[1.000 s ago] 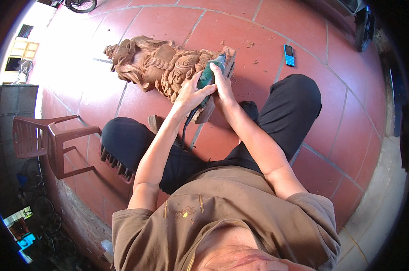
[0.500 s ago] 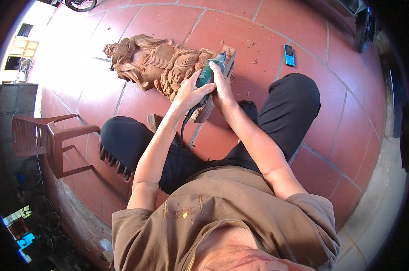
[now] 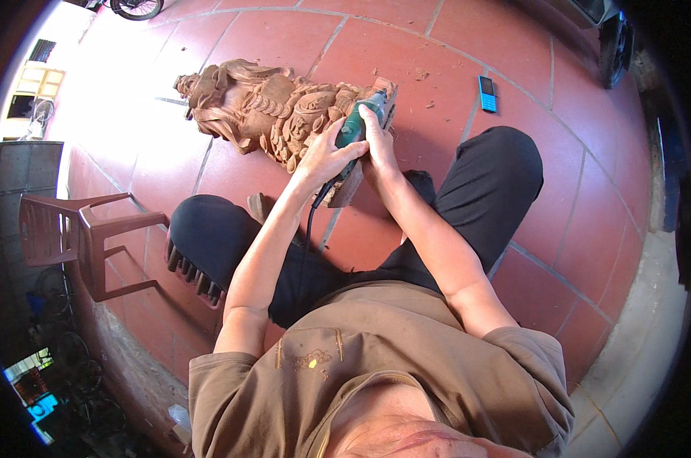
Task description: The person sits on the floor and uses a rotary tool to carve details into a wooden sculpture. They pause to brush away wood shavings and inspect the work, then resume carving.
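Note:
A carved wooden statue [image 3: 273, 107] lies on its side on the tiled floor in front of me, its base toward the right. Over that base end I hold a green rotary tool [image 3: 351, 131] between both hands. My left hand [image 3: 324, 158] is closed round the tool's body from the left. From the right, my right hand [image 3: 380, 143] grips it, with the thumb along the top. The tool's nose points away from me, close to the base; its tip is too small to make out. A black cord trails from its rear toward my lap.
A blue mobile phone [image 3: 488, 94] lies on the floor at the far right. To the left stands a brown plastic chair [image 3: 93, 233]. A small wooden block [image 3: 258, 207] is near my left knee. Wood chips [image 3: 422, 74] dot the red tiles. A dark wheel [image 3: 617, 49] stands at upper right.
My hands and the rotary tool have shifted very slightly, the tool's nose a little toward me and to the right. The statue has stayed nearly in place.

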A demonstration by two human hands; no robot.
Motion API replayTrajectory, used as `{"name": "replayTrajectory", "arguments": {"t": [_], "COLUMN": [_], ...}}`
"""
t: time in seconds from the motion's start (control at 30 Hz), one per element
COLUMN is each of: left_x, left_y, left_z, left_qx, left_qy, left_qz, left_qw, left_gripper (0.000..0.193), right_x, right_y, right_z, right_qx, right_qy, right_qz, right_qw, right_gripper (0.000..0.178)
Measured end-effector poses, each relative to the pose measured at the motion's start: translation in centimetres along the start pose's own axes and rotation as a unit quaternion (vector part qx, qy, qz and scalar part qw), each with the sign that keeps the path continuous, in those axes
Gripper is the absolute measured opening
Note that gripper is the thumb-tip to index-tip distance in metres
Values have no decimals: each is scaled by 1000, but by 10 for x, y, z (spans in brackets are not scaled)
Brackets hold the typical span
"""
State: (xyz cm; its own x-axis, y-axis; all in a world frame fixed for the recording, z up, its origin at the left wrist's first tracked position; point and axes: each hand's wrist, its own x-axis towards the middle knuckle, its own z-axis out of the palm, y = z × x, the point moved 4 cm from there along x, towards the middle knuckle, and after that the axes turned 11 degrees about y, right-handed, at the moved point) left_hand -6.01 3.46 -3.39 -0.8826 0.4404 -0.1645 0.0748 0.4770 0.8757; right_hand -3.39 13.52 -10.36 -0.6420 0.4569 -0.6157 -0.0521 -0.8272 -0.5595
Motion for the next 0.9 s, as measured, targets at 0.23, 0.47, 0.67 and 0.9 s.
{"name": "replayTrajectory", "arguments": {"t": [0.23, 0.47, 0.67, 0.9], "left_x": [-5, 4, -2, 0], "left_y": [12, -13, 6, -2], "left_z": [1, -4, -8, -3], "left_qx": [33, 4, 17, 17], "left_qy": [0, 33, 32, 19], "left_qz": [-18, 11, 0, 8], "left_qw": [999, 999, 999, 1000], "left_gripper": [76, 71, 71, 73], "right_x": [-9, 1, -4, -5], "right_y": [-8, 0, 1, 0], "right_z": [-3, 8, 12, 4], "right_qx": [13, -14, -13, 17], "right_qy": [-12, -13, -32, -8], "right_qz": [28, 5, 24, 19], "right_qw": [999, 1000, 999, 1000], "right_gripper": [39, 41, 45, 42]}}
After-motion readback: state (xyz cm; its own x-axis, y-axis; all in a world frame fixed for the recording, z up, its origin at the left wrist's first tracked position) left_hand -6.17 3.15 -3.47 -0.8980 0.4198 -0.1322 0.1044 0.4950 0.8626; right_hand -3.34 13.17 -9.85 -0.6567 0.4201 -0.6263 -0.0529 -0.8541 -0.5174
